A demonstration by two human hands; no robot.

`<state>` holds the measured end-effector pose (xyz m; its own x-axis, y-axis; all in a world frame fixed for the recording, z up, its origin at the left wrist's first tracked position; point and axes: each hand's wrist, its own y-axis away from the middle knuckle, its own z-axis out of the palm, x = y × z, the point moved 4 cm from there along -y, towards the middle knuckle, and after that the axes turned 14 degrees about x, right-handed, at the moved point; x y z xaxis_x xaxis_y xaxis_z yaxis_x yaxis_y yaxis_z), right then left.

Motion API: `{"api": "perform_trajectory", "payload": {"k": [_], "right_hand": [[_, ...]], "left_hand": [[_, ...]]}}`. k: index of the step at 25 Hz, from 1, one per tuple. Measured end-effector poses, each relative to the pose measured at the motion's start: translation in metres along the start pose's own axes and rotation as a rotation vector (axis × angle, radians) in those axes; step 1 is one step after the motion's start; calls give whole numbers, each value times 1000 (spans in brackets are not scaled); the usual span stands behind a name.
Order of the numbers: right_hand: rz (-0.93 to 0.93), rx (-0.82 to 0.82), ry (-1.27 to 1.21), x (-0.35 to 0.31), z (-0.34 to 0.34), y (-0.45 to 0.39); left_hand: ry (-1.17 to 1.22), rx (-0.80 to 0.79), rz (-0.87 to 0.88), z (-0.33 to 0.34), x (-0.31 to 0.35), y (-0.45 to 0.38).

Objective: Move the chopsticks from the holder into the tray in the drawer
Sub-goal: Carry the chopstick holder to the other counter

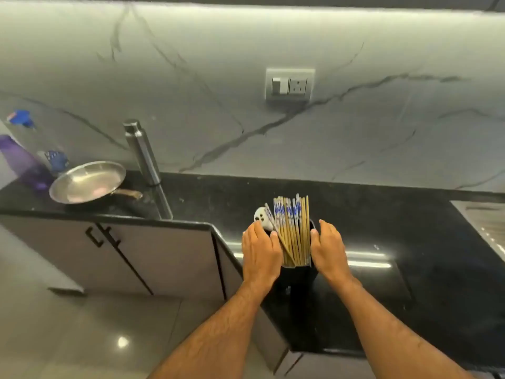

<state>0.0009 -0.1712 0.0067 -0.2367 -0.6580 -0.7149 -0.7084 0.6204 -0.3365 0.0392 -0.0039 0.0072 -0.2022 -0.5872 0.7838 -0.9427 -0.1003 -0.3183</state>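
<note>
A bundle of wooden chopsticks (293, 228) with blue-and-white tops stands upright in a black holder (299, 280) on the black counter (410, 242). A white spoon-like piece (261, 216) leans at the holder's left side. My left hand (261, 255) rests against the holder's left rim, fingers touching the leftmost chopsticks. My right hand (329, 250) presses flat against the holder's right side. Both hands flank the holder. No drawer or tray is in view.
A steel frying pan (87, 181) and a steel bottle (142, 153) stand at the left of the counter, with a purple bottle (21, 162) behind. Closed cabinet doors (123, 250) sit below. A wall socket (289, 84) is on the marble backsplash. A steel surface (483, 225) lies at right.
</note>
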Motion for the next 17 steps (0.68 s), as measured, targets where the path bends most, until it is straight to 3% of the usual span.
{"api": "perform_trajectory", "payload": {"k": [3, 6, 11, 17], "right_hand": [[171, -32, -122, 22, 17, 7], [376, -2, -242, 40, 26, 18], [416, 30, -349, 25, 38, 34], [356, -132, -422, -39, 82, 84]], "left_hand": [[103, -145, -281, 29, -18, 14], [281, -205, -398, 47, -25, 27], [420, -84, -492, 43, -31, 31], [521, 118, -536, -31, -85, 33]]}}
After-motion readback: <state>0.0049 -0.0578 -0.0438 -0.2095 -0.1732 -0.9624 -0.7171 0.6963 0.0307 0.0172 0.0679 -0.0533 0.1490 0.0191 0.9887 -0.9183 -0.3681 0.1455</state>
